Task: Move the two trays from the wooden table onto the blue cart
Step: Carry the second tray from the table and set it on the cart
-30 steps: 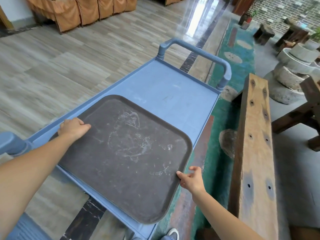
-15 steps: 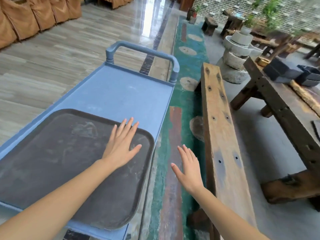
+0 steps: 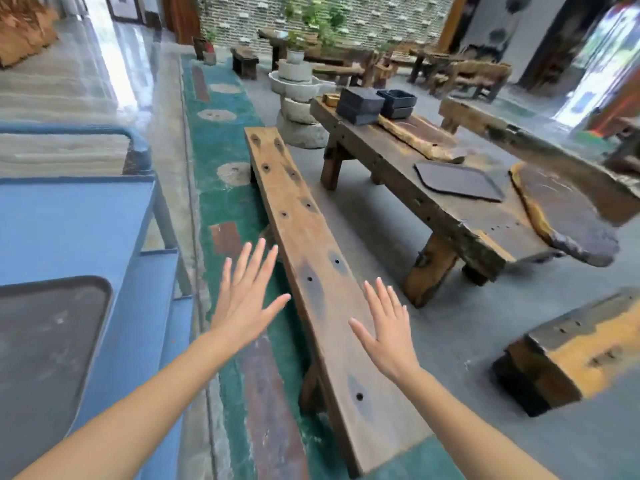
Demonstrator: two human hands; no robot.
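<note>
We see one dark tray, scuffed and matte with rounded corners, lying flat on the smooth blue cart at left. The second tray, a flat dark rounded rectangle, rests on the rough, weathered wooden desk, its long axis running roughly along the desk's length. Our left hand and right hand hover palm-down with fingers spread wide, grasping nothing, over a plank bench with drilled holes. No writing is readable.
</note>
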